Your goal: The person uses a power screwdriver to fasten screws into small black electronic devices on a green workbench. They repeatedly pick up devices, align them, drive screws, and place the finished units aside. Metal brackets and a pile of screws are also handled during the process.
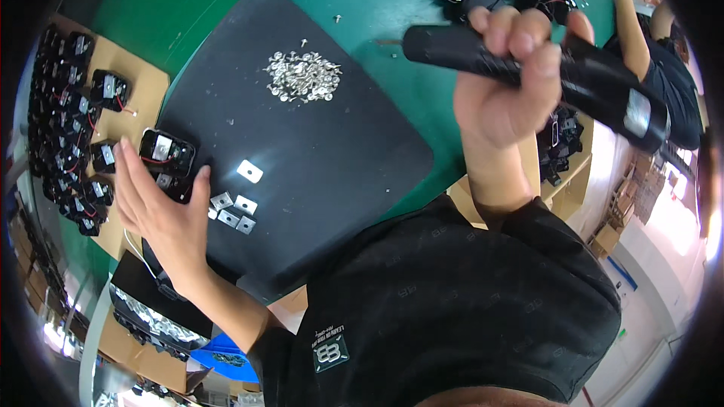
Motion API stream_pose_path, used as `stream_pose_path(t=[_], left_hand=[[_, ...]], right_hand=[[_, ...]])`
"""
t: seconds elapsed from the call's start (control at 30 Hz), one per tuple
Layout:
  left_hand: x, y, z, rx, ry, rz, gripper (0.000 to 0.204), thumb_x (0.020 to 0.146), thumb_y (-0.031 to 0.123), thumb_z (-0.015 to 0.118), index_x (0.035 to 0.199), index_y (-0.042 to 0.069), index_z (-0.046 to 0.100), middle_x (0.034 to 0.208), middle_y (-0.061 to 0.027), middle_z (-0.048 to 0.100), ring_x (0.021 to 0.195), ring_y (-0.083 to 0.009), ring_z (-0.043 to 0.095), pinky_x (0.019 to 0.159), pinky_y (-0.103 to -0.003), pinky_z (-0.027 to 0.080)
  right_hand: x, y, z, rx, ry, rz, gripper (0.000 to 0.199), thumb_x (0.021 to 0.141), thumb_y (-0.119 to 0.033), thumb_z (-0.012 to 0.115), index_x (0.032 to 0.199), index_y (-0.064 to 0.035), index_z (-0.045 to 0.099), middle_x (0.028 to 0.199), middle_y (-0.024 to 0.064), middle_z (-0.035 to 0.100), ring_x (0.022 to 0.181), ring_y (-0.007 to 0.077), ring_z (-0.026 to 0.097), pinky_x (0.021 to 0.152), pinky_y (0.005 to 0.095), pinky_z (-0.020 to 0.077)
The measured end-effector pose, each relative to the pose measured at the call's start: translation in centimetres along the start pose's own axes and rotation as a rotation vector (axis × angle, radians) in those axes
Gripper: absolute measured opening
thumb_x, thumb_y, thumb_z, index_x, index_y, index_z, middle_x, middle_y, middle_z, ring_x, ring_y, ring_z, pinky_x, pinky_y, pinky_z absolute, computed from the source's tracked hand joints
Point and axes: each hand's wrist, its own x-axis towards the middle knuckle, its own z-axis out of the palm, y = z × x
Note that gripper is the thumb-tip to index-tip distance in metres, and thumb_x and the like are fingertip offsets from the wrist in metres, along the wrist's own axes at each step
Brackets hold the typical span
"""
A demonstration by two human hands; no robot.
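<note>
Right hand point(507, 83) fingers wrapped around black electric screwdriver point(558, 75), raised; left hand point(162, 207) fingers spread over black module point(167, 152) on dark mat point(339, 151).

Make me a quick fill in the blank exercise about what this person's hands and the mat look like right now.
1. The right hand grips a black ____ tool.
2. The left hand rests on a small black ____.
3. A pile of ____ lies on the black mat.
4. Square metal ____ lie beside the left hand.

Missing words: screwdriver; module; screws; plates
</note>
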Motion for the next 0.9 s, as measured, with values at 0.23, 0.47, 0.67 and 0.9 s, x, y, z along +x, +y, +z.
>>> stream_pose_path(t=[0.23,0.47,0.67,0.9], left_hand=[[-2.1,3.9,-1.6,-0.248,-0.006,0.206,0.045,0.075,0.02,0.078,0.117,0.01,0.065,0.114,-0.0038,0.064,0.106,-0.0226,0.058,0.093,-0.038,0.036],[-3.3,4.4,-1.2,-0.23,-0.274,0.243,0.039,0.076,0.014,0.074,0.114,0.01,0.068,0.117,-0.0034,0.06,0.102,-0.022,0.056,0.09,-0.039,0.034],[-2.5,3.4,-0.6,-0.326,-0.343,0.205,0.032,0.076,0.006,0.074,0.107,0.008,0.066,0.104,-0.0067,0.063,0.097,-0.0257,0.058,0.088,-0.039,0.04],[-0.5,4.2,-0.6,-0.536,-0.363,0.189,0.018,0.072,-0.003,0.072,0.088,0.001,0.063,0.087,-0.0112,0.066,0.081,-0.0307,0.061,0.074,-0.039,0.048]], right_hand=[[1.2,3.8,1.9,-0.076,0.016,-0.08,0.054,0.087,-0.013,0.07,0.131,-0.0085,0.038,0.085,0.0035,0.058,0.074,0.0164,0.055,0.076,0.0358,0.046],[0.9,4.0,1.3,-0.141,0.045,-0.018,0.062,0.083,-0.009,0.073,0.133,-0.0072,0.038,0.082,0.0019,0.056,0.071,0.0147,0.055,0.073,0.0352,0.0476],[1.3,-0.6,-0.5,0.049,-0.098,0.069,0.029,0.098,-0.024,0.055,0.127,-0.0228,0.049,0.094,-0.0004,0.062,0.088,0.0156,0.055,0.097,0.0456,0.0344],[1.9,-5.7,-0.9,-0.059,-0.089,0.07,0.037,0.092,-0.025,0.066,0.124,-0.0244,0.049,0.084,-0.006,0.054,0.08,0.0106,0.051,0.088,0.0344,0.0334]])
